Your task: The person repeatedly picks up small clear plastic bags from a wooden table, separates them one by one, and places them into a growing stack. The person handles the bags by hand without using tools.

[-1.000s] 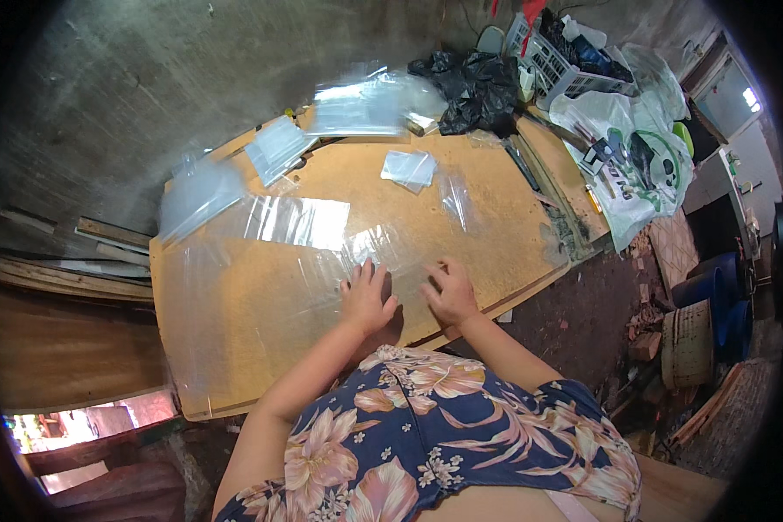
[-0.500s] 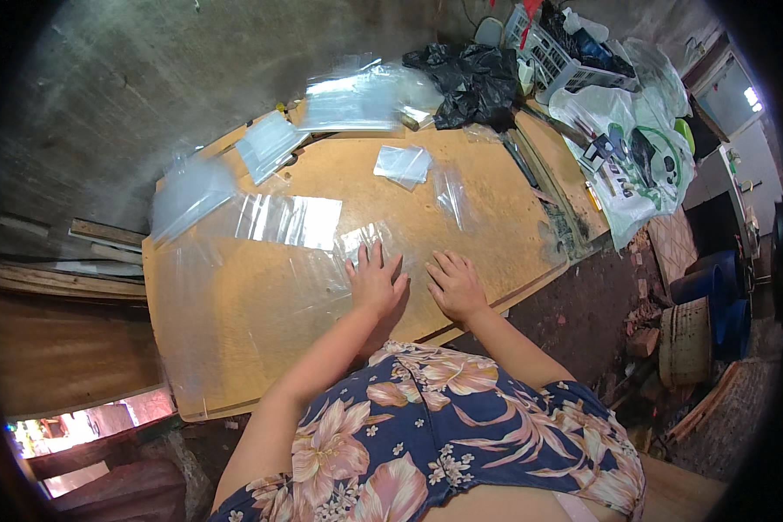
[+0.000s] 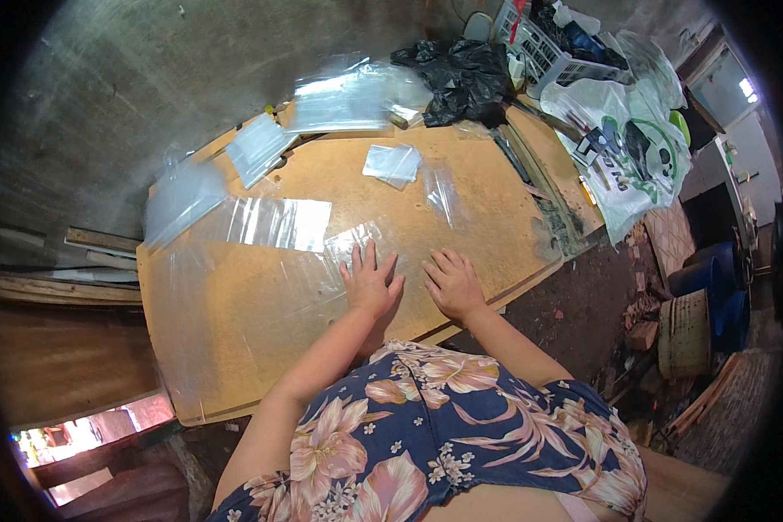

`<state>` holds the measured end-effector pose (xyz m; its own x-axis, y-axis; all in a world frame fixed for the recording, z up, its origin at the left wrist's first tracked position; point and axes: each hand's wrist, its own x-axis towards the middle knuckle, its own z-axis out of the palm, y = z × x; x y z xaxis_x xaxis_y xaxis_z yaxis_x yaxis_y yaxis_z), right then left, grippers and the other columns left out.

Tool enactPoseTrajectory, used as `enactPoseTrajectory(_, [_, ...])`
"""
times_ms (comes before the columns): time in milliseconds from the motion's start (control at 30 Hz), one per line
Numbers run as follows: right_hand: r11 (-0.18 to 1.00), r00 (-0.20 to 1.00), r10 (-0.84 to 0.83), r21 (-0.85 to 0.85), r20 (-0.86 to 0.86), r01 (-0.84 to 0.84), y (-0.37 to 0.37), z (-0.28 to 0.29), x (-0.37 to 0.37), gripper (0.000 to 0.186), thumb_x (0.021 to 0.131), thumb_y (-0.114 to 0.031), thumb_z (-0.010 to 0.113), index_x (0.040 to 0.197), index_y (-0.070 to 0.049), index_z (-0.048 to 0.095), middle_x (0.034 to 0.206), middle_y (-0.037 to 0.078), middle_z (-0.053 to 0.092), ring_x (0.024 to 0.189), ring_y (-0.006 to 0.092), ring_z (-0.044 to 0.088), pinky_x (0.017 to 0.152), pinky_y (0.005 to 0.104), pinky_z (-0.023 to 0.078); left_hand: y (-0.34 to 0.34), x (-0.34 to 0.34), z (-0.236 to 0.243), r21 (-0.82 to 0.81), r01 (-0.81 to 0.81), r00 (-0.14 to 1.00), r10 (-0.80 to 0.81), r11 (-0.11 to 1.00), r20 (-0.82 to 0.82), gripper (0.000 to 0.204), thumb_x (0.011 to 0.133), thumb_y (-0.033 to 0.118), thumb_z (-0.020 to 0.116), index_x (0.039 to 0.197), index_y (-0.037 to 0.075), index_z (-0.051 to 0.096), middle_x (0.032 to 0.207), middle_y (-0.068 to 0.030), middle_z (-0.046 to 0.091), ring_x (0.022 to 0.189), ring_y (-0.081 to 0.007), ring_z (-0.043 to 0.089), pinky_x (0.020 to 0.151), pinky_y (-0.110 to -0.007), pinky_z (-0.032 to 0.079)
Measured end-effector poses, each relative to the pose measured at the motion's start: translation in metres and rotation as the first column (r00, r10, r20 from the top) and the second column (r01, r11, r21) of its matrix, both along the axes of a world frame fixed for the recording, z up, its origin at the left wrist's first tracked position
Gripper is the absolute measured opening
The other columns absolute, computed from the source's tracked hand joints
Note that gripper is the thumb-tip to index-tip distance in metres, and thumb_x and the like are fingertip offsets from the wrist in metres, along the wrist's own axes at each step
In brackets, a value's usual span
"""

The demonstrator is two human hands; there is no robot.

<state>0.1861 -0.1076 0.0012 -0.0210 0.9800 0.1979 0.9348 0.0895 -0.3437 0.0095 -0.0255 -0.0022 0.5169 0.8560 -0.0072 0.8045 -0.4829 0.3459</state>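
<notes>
My left hand (image 3: 371, 283) lies palm down with its fingers spread, at the near end of a clear plastic sheet (image 3: 357, 242). To its right, my right hand (image 3: 453, 285) rests flat on the bare wooden board (image 3: 496, 209), fingers stretched out and nothing in them. A shiny strip of clear plastic (image 3: 283, 224) stretches away to the left of my left hand. Beyond the hands are a small stack of plastic pieces (image 3: 391, 163) and a thin clear plastic piece (image 3: 442, 196). More see-through film covers the board's left part, its edges hard to make out.
Stacks of clear plastic sheets (image 3: 344, 100) line the board's far and left edges. A black plastic bag (image 3: 461, 78) sits at the back, near a grey crate (image 3: 565, 65) and a white printed bag (image 3: 622, 165). Blue containers (image 3: 718, 283) and a bucket (image 3: 685, 331) stand right on the floor.
The view has shifted slightly, so the board and the plastic pieces appear a little further left. Both hands stay flat on the board, with no clear movement.
</notes>
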Motion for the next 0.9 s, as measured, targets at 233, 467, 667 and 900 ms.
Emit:
enactPoseTrajectory(233, [0.994, 0.997, -0.021, 0.105, -0.076, 0.029, -0.002, -0.005, 0.007, 0.027, 0.075, -0.019, 0.06, 0.1, -0.008, 0.06, 0.114, 0.011, 0.054, 0.107, 0.0307, 0.048, 0.09, 0.0435, 0.036, 0.0, 0.001, -0.003, 0.013, 0.002, 0.999, -0.001, 1.0, -0.037, 0.048, 0.076, 0.041, 0.059, 0.122, 0.028, 0.053, 0.141, -0.0136, 0.029, 0.131, -0.0378, 0.02, 0.099, -0.062, 0.016])
enactPoseTrajectory(467, [0.444, 0.511, -0.853, 0.365, -0.106, 0.818, -0.024, -0.028, 0.134, 0.025, 0.07, -0.018, 0.065, 0.091, -0.005, 0.058, 0.094, 0.017, 0.055, 0.091, 0.0332, 0.053, 0.075, 0.047, 0.041, 0.001, 0.001, -0.002, -0.017, 0.002, 0.998, -0.003, 1.0, -0.067, 0.049, 0.076, 0.041, 0.057, 0.124, 0.029, 0.051, 0.142, -0.0135, 0.027, 0.132, -0.0376, 0.018, 0.1, -0.062, 0.013])
enactPoseTrajectory(667, [0.394, 0.396, -0.917, 0.051, -0.052, 0.918, -0.043, -0.034, 0.184, 0.023, 0.077, -0.024, 0.064, 0.091, -0.005, 0.061, 0.096, 0.017, 0.054, 0.089, 0.0342, 0.054, 0.077, 0.043, 0.043, 0.0, 0.001, 0.002, -0.034, 0.003, 0.996, -0.006, 0.999, -0.094, 0.047, 0.078, 0.042, 0.055, 0.123, 0.029, 0.052, 0.143, -0.0126, 0.026, 0.132, -0.037, 0.018, 0.1, -0.061, 0.014])
enactPoseTrajectory(900, [0.483, 0.49, -0.861, 0.084, -0.135, 0.871, -0.024, -0.008, 0.172, 0.015, 0.083, -0.018, 0.055, 0.088, -0.005, 0.062, 0.091, 0.015, 0.057, 0.086, 0.0319, 0.055, 0.075, 0.0409, 0.044, 0.0, -0.001, 0.003, -0.013, 0.018, 0.999, -0.018, 1.0, -0.041, 0.05, 0.076, 0.04, 0.057, 0.123, 0.027, 0.051, 0.141, -0.0147, 0.027, 0.131, -0.0385, 0.02, 0.099, -0.062, 0.017])
